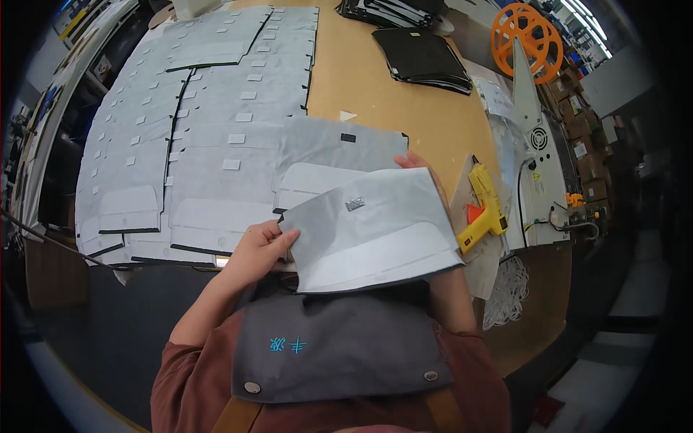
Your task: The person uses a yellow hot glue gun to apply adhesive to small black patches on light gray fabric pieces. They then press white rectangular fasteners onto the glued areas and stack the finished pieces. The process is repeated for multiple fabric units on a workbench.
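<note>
A light grey fabric panel (375, 227) is held tilted in front of me. It has a white curved strip along its near edge, a dark near border and a small silvery patch. My left hand (261, 249) pinches its left edge between thumb and fingers. My right hand (415, 162) is mostly hidden behind the panel; a few fingertips show past its upper right corner, so its grip is unclear. Beyond it, a similar panel (317, 137) with a black patch lies on the table. A yellow hot glue gun (485, 206) lies right of my right hand.
Overlapping grey panels (209, 137) with rows of small white tabs cover the table's left side. Black sheets (422, 59) are stacked at the far right of the tabletop (346, 79). A machine (541, 180) with an orange reel (527, 42) stands right; white cord (508, 292) hangs below.
</note>
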Motion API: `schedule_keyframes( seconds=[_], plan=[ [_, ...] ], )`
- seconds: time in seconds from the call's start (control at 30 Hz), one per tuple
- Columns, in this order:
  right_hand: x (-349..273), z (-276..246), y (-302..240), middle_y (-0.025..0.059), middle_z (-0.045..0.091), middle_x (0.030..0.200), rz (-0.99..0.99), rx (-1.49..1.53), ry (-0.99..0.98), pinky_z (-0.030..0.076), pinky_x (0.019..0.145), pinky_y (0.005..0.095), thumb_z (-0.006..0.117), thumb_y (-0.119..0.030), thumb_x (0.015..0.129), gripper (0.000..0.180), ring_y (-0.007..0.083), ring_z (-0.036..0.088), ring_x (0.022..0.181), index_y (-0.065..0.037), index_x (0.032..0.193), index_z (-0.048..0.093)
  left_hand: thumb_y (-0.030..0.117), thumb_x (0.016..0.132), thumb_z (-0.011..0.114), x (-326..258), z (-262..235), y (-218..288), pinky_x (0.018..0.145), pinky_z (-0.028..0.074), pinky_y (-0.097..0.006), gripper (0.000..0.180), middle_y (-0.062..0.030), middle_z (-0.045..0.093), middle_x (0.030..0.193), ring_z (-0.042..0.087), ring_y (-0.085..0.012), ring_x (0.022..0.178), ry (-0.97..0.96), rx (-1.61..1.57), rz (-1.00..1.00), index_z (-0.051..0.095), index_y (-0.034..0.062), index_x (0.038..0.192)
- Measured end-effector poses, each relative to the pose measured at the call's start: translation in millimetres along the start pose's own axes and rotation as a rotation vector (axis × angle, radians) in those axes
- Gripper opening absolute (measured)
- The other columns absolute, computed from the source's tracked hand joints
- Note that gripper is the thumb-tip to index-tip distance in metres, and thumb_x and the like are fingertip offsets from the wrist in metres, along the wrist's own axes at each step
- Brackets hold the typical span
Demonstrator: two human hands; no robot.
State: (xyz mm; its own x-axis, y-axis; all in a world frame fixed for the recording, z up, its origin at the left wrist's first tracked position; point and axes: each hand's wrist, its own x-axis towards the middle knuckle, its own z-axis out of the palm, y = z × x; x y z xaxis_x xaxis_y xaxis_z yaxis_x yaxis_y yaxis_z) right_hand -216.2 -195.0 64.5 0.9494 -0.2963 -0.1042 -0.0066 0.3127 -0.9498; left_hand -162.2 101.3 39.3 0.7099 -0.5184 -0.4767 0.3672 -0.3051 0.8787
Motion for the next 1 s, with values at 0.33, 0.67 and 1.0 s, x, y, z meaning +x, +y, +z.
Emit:
schedule_keyframes(
  seconds=[0.33,0.67,1.0],
  plan=[
    [-25.6,-35.9,35.1,0.0045,0.064,0.095,-0.118,-0.636,0.085,0.047,0.071,0.0262,0.056,-0.015,0.097,0.048,0.0089,0.056,0.076,-0.012,0.144,0.043,0.018,0.097,0.06,36.0,-21.3,46.7,0.067,0.043,-0.022,0.024,0.0032,0.064,0.081,0.05,-0.0027,0.075,0.142,0.159,0.241,0.067,-0.0043,0.1],
    [28.1,-35.2,37.4,0.0144,0.066,0.103,-0.187,-1.059,0.147,0.05,0.076,0.0344,0.06,-0.005,0.087,0.03,0.0279,0.062,0.084,-0.008,0.116,0.067,0.018,0.086,0.071,116.4,-31.5,44.1,0.063,0.046,-0.029,0.052,-0.0054,0.062,0.073,0.056,-0.0141,0.063,0.461,0.708,0.417,0.054,0.0118,0.135],
    [26.8,-29.9,16.3,0.0129,0.063,0.099,-0.027,-1.289,0.096,0.051,0.078,0.0394,0.066,-0.02,0.087,0.03,0.0313,0.063,0.091,-0.01,0.115,0.067,0.016,0.084,0.071,120.6,-32.2,39.9,0.064,0.049,-0.038,0.049,-0.0128,0.062,0.073,0.061,-0.0293,0.066,0.429,0.754,0.496,0.053,0.0071,0.129]
  ],
)
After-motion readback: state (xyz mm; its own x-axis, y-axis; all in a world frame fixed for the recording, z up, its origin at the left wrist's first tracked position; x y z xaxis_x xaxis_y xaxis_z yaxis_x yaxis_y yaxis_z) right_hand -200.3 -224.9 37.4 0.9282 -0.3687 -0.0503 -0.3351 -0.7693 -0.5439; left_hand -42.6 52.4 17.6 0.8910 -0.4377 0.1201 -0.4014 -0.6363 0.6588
